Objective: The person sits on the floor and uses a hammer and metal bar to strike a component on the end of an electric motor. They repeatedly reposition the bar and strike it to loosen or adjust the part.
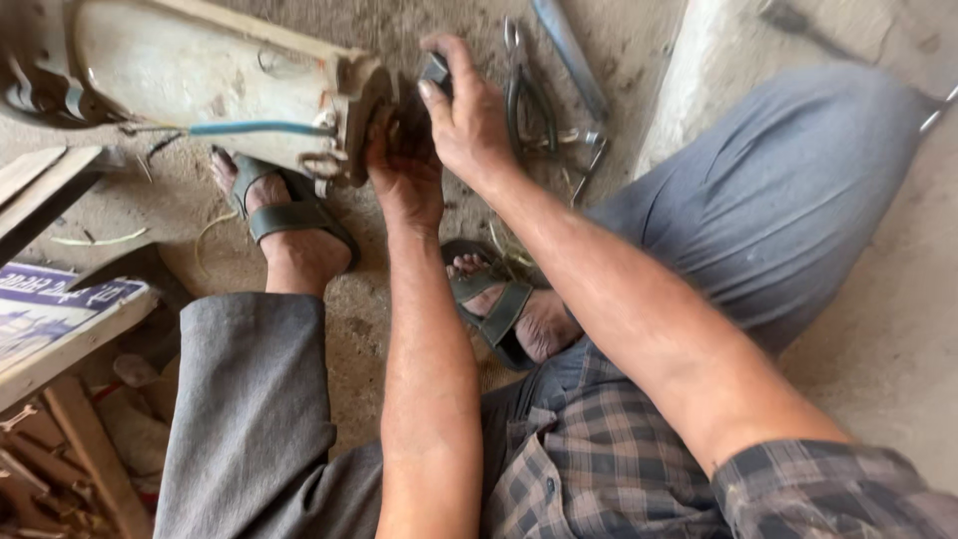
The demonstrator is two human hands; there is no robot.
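Person squats on the dusty floor [419, 339], working the end of a worn cream-coloured housing [200, 75] that lies on its side by the sandalled left foot [289, 225]. Left hand [404, 165] is clamped on the rusty end plate [361, 120]. Right hand [467, 120] has its grip closed on a small dark part [436, 72] pressed against that end. Blue wire [254, 129] trails along the housing, pliers [527, 95] lie just beyond the hands. Risk: the rusty edge sits right at the fingers, so a slip could cut them; the loose wire could snag.
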